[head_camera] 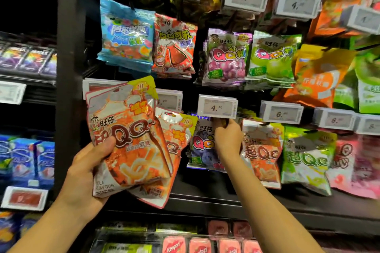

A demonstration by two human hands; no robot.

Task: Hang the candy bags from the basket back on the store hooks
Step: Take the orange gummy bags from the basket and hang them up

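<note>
My left hand [86, 168] grips a small stack of orange cola-flavour QQ candy bags [127, 141], held up in front of the lower row of hooks. My right hand [227, 139] reaches to the top of a purple grape QQ bag [202, 150], just under the 4-yuan price tag [217, 106]. Its fingers pinch the bag's upper edge at the hook, which is hidden behind the tag and hand. The basket is out of view.
Hooks above carry blue, red, purple and green candy bags [228, 55]. To the right hang orange and green QQ bags [308, 158]. A dark upright post [70, 88] separates a shelf of drink cartons on the left. Pink boxes [205, 244] sit on the bottom shelf.
</note>
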